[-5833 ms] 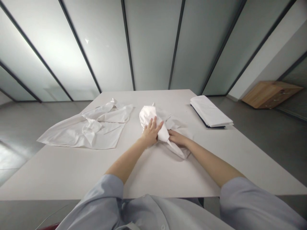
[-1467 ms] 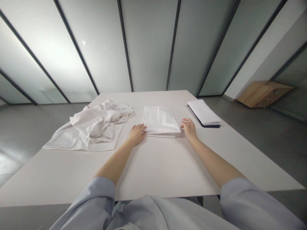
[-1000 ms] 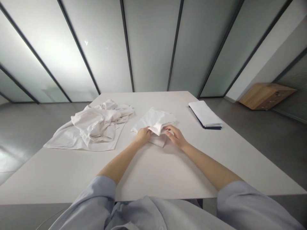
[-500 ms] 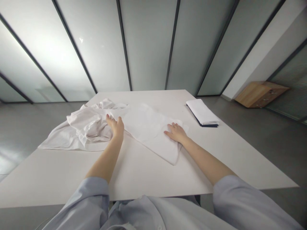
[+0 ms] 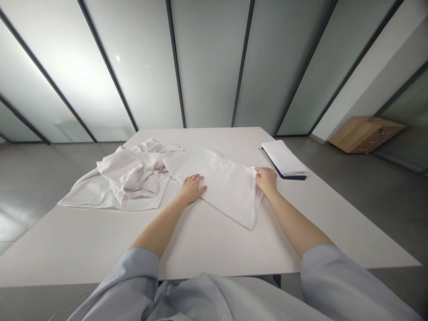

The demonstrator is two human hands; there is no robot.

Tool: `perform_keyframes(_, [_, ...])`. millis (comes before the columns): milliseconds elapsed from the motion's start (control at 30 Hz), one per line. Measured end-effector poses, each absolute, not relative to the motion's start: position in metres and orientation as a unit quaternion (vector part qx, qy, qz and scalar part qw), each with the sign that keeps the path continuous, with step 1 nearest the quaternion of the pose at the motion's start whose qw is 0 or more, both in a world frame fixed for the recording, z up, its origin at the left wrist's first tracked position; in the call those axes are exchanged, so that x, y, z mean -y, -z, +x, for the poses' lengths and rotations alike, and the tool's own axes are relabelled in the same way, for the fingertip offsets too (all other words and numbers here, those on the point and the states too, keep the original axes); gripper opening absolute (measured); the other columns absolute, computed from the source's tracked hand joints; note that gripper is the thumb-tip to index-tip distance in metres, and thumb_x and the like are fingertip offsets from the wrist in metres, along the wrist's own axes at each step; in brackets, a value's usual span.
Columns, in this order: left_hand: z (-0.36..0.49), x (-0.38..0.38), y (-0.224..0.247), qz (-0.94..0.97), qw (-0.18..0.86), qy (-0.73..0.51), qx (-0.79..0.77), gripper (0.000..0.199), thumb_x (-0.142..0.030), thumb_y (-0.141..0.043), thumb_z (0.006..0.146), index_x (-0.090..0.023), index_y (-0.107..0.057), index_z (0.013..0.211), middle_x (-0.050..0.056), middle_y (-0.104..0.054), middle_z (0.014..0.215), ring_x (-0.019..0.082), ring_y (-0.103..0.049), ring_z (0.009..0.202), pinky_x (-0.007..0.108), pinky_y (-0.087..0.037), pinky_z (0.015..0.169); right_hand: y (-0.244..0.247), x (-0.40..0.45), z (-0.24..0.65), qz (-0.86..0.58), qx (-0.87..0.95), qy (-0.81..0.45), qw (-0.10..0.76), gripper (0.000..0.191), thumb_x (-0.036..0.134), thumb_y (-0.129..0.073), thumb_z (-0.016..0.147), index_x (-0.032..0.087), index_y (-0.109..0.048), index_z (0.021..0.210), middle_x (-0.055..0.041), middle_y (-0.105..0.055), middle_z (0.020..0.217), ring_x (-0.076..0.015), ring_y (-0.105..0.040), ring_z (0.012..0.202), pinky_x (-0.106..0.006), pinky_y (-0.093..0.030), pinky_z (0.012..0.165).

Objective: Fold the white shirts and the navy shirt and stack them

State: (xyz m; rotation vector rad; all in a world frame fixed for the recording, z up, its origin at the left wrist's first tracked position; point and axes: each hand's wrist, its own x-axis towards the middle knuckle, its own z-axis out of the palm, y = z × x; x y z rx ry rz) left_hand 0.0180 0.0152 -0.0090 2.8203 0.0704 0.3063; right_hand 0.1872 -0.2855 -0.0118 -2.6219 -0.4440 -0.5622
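Note:
A white cloth (image 5: 227, 187), perhaps a garment, lies partly folded on the middle of the table, one corner pointing towards me. My left hand (image 5: 192, 189) rests flat on its near left edge, fingers stretched out and thumb apart. At the cloth's right end, my right hand (image 5: 266, 179) pinches the edge between thumb and fingers. Left of the cloth sits a crumpled heap of white fabric (image 5: 130, 176), close to the cloth's far left end.
The white table (image 5: 214, 254) spans the view in front of me. Near its right edge lies a folded white stack (image 5: 284, 157) with a dark layer under it. A wooden cabinet (image 5: 366, 133) stands on the floor at the right, and frosted glass panels (image 5: 210, 62) rise behind the table.
My left hand has moved right, from beside the heap onto the cloth. My right hand has shifted to the right and closed on the cloth's edge. The cloth has slid slightly right.

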Motion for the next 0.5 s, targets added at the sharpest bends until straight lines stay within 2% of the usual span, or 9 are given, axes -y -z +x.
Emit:
perform_keyframes(133, [0.019, -0.013, 0.008, 0.982, 0.149, -0.118, -0.023, 0.051, -0.038, -0.051, 0.088, -0.018, -0.048, 0.135, 0.015, -0.047, 0.144, 0.03, -0.042, 0.134, 0.048, -0.032, 0.11, 0.005, 0.273, 0.178, -0.895, 0.222, 0.227, 0.315, 0.032, 0.013, -0.04, 0.08, 0.017, -0.071, 0.088, -0.012, -0.068, 0.095, -0.0259, -0.06, 0.095, -0.039, -0.042, 0.092])
perform_keyframes(233, [0.019, -0.01, 0.007, 0.982, 0.146, -0.122, -0.02, 0.056, -0.037, -0.05, 0.087, -0.018, -0.042, 0.139, 0.015, -0.045, 0.146, 0.029, -0.042, 0.134, 0.047, -0.032, 0.111, 0.004, 0.259, 0.17, -0.879, 0.235, 0.228, 0.347, 0.032, 0.017, -0.039, 0.083, 0.015, -0.068, 0.098, -0.0137, -0.065, 0.1, -0.0255, -0.059, 0.099, -0.038, -0.044, 0.091])
perform_keyframes(367, [0.019, -0.008, 0.005, 0.987, 0.127, -0.094, -0.034, 0.056, -0.037, -0.048, 0.089, -0.018, -0.04, 0.141, 0.013, -0.044, 0.147, 0.026, -0.04, 0.135, 0.042, -0.03, 0.112, 0.006, 0.255, 0.166, -0.924, 0.179, 0.223, 0.255, 0.046, 0.025, -0.048, 0.084, 0.01, -0.055, 0.127, -0.0192, -0.056, 0.126, -0.0305, -0.049, 0.118, -0.043, -0.039, 0.097])
perform_keyframes(500, [0.019, -0.009, 0.004, 0.989, 0.116, -0.082, -0.041, 0.055, -0.039, -0.047, 0.09, -0.018, -0.041, 0.141, 0.012, -0.045, 0.147, 0.026, -0.041, 0.135, 0.04, -0.03, 0.113, 0.008, 0.266, 0.172, -0.981, 0.072, 0.105, 0.146, 0.048, 0.034, -0.053, 0.084, 0.01, -0.055, 0.126, -0.0203, -0.058, 0.122, -0.035, -0.051, 0.114, -0.047, -0.039, 0.093])
